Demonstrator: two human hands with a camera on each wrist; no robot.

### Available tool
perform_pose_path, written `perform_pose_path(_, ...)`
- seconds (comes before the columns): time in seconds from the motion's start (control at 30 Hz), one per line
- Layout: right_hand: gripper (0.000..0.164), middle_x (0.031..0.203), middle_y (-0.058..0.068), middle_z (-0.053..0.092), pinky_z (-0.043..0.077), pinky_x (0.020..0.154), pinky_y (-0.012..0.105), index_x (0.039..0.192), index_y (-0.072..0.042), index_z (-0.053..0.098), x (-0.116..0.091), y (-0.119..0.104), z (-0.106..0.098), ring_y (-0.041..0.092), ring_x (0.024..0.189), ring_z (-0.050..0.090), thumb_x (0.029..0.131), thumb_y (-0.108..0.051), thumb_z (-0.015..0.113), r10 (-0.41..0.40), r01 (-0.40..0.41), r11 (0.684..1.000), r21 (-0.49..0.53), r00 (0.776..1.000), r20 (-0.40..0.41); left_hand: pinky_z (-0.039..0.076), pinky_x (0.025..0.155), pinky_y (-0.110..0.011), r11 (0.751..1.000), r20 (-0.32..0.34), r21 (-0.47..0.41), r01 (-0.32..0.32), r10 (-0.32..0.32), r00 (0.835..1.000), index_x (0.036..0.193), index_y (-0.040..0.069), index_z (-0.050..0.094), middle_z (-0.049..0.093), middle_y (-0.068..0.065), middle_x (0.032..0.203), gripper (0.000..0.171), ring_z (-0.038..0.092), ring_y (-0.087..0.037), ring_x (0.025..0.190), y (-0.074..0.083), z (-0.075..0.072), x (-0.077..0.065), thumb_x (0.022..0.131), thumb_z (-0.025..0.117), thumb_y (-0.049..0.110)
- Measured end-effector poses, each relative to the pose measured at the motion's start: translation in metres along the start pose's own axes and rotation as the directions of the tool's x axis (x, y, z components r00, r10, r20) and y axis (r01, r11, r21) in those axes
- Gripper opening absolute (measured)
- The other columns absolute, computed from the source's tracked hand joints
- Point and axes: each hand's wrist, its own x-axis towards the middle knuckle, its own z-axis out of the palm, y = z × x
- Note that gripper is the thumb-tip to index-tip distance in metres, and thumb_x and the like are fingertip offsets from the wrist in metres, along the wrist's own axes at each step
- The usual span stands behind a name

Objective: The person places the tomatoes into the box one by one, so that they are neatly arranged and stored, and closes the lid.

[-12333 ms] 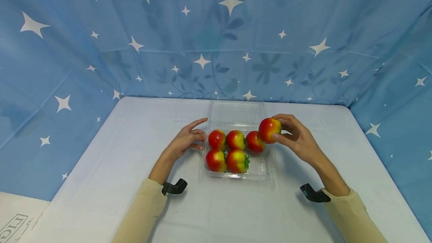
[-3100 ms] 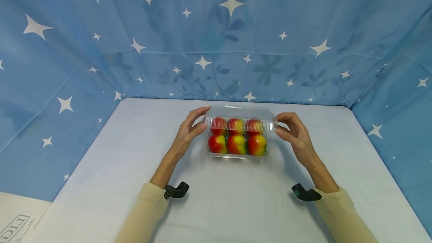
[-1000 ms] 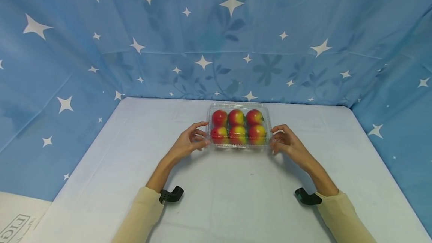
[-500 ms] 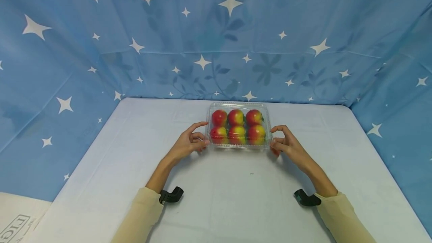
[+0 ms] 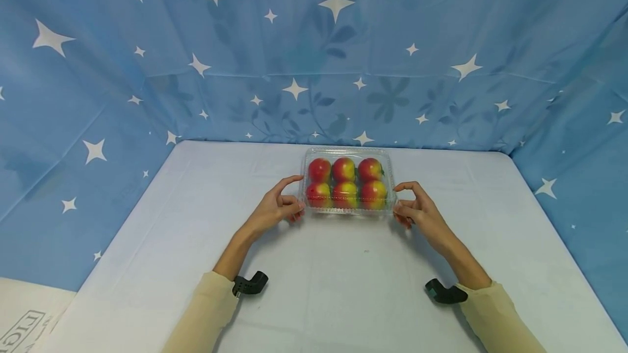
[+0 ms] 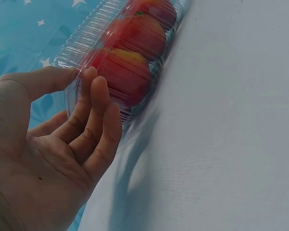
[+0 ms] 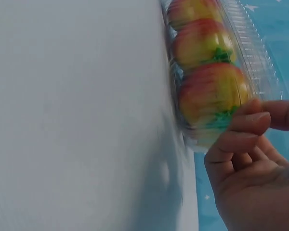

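Note:
A clear plastic clamshell box [image 5: 348, 152] lies on the table with its lid down over several red and yellow fruits [image 5: 344, 170] in two rows. Green leafy caps [image 7: 222, 55] show on some of them in the right wrist view. My left hand [image 5: 269, 208] pinches the box's near left corner between thumb and fingers, its index finger stretched along the left side. At the near right corner, my right hand [image 5: 424, 217] pinches the rim the same way, its lower fingers curled beneath. How firmly the rim is pressed together cannot be seen.
A white cloth covers the table [image 5: 338, 287]. Behind it and along both sides hangs a blue curtain [image 5: 245, 42] with white stars. A printed carton [image 5: 29, 315] stands at the lower left. Both wrists wear black camera mounts [image 5: 250, 283].
Earlier my right hand put a fruit into the opened box; then both hands swung the lid down towards me. Over the last second both hands stay at the front corners, with only slight finger movement.

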Motion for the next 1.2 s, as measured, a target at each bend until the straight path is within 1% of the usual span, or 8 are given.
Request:
perform_pose_path(0.23,0.034,0.065,0.005,0.061,0.032,0.049,0.044,0.133,-0.002,0.043,-0.001,-0.004,0.009,0.015,0.052,0.044,0.101,0.001,0.054,0.057,-0.055,0.998,0.019,0.994,-0.099,0.062,0.072,-0.033,0.998,0.009,-0.058,-0.021,0.022,1.0,0.16,0.021,0.036,0.074,-0.001,0.087,0.07,0.068,-0.016,0.078,0.0,0.002,-0.001,0.099,0.067,0.008)
perform_pose_path(0.53,0.034,0.065,-0.002,0.06,0.027,0.052,0.04,0.133,0.0,0.048,-0.003,-0.003,0.014,0.01,0.056,0.045,0.1,0.004,0.054,0.056,-0.036,0.992,0.119,0.984,-0.166,0.062,0.074,-0.03,0.996,0.021,-0.08,-0.032,0.034,0.999,0.161,0.02,0.035,0.074,-0.001,0.089,0.071,0.068,-0.016,0.079,0.0,0.003,0.0,0.099,0.067,0.007)
perform_pose_path(0.67,0.035,0.068,-0.003,0.062,0.031,0.052,0.038,0.137,-0.001,0.047,-0.004,-0.003,0.014,0.01,0.057,0.047,0.103,0.0,0.054,0.06,-0.043,0.992,0.116,0.987,-0.152,0.061,0.075,-0.031,0.996,0.013,-0.083,-0.025,0.026,1.0,0.161,0.021,0.035,0.073,-0.004,0.089,0.071,0.068,-0.018,0.08,0.001,0.002,-0.001,0.099,0.068,0.009)
perform_pose_path(0.77,0.035,0.072,-0.002,0.065,0.039,0.052,0.033,0.138,-0.004,0.046,-0.004,-0.003,0.013,0.01,0.058,0.05,0.104,-0.004,0.054,0.074,-0.06,0.993,0.105,0.988,-0.137,0.061,0.076,-0.032,0.996,0.011,-0.083,-0.02,0.021,1.0,0.161,0.024,0.035,0.073,-0.007,0.09,0.071,0.067,-0.02,0.081,0.001,0.001,-0.001,0.099,0.068,0.011)
perform_pose_path(0.87,0.036,0.073,-0.002,0.065,0.044,0.054,0.032,0.139,-0.005,0.045,-0.004,-0.002,0.011,0.011,0.059,0.052,0.105,-0.006,0.054,0.09,-0.08,0.993,0.084,0.988,-0.127,0.062,0.077,-0.032,0.996,0.015,-0.081,-0.023,0.024,1.0,0.162,0.024,0.034,0.071,-0.014,0.091,0.071,0.067,-0.022,0.082,0.002,0.002,-0.001,0.1,0.067,0.012)
perform_pose_path(1.03,0.037,0.074,-0.003,0.063,0.046,0.056,0.034,0.14,-0.006,0.043,-0.004,-0.002,0.008,0.014,0.062,0.053,0.105,-0.009,0.055,0.083,-0.081,0.996,0.027,0.991,-0.105,0.062,0.076,-0.034,0.997,0.014,-0.079,-0.023,0.024,1.0,0.162,0.025,0.033,0.066,-0.03,0.094,0.069,0.066,-0.025,0.081,0.002,0.003,0.0,0.101,0.065,0.012)
perform_pose_path(1.1,0.037,0.074,-0.002,0.061,0.045,0.057,0.035,0.139,-0.005,0.044,-0.004,-0.001,0.007,0.017,0.063,0.052,0.104,-0.009,0.055,0.068,-0.067,0.998,0.013,0.993,-0.101,0.062,0.076,-0.035,0.997,0.014,-0.077,-0.02,0.021,1.0,0.161,0.026,0.034,0.064,-0.034,0.096,0.069,0.066,-0.025,0.08,0.002,0.003,0.0,0.102,0.064,0.012)
perform_pose_path(1.2,0.036,0.077,0.0,0.058,0.044,0.058,0.035,0.137,-0.003,0.044,-0.003,0.0,0.005,0.02,0.064,0.05,0.104,-0.006,0.056,0.037,-0.038,0.999,-0.01,0.995,-0.095,0.062,0.077,-0.036,0.998,0.018,-0.067,-0.02,0.021,1.0,0.162,0.025,0.033,0.064,-0.033,0.095,0.069,0.066,-0.024,0.08,0.001,0.002,0.0,0.102,0.064,0.012)
